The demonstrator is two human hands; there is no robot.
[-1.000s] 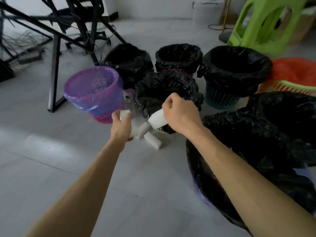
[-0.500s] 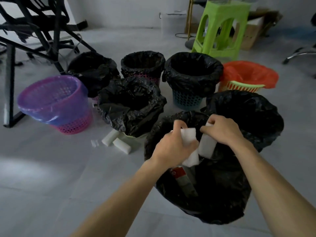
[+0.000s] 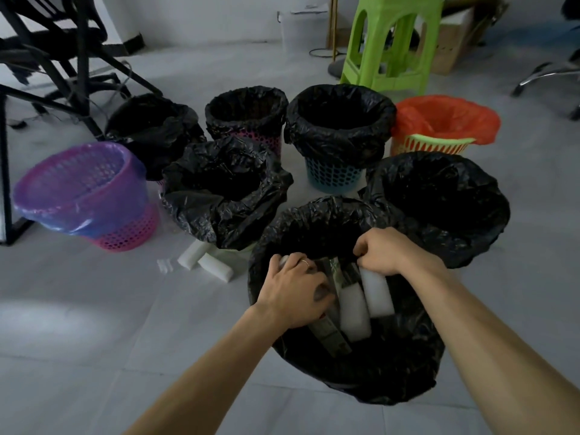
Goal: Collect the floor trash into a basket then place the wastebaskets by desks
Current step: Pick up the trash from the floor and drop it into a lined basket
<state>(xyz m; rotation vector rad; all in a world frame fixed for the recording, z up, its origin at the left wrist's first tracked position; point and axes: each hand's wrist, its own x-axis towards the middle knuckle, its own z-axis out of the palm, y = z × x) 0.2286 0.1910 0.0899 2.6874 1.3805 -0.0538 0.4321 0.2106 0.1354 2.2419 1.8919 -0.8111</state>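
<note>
In the nearest bin [image 3: 314, 211], the right hand [image 3: 387, 252] curls round a foam block [image 3: 378, 296], hiding its top; whether the left hand [image 3: 296, 291] grips anything, I cannot tell.

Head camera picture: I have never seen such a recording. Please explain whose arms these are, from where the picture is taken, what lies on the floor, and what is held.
There is no machine here: these are a person's two bare arms. The one picture comes from a camera worn on the person's head, looking forward and down, so the arms enter from below. On the grey floor stand several wastebaskets with plastic liners, most of them black, plus a purple-lined basket and an orange-lined basket. A green stool stands behind them. The right hand grips a white foam block inside the nearest black-lined basket. A second white block lies there beside it. The left hand reaches in too; whether it holds something, I cannot tell. Two more white blocks lie on the floor.
</note>
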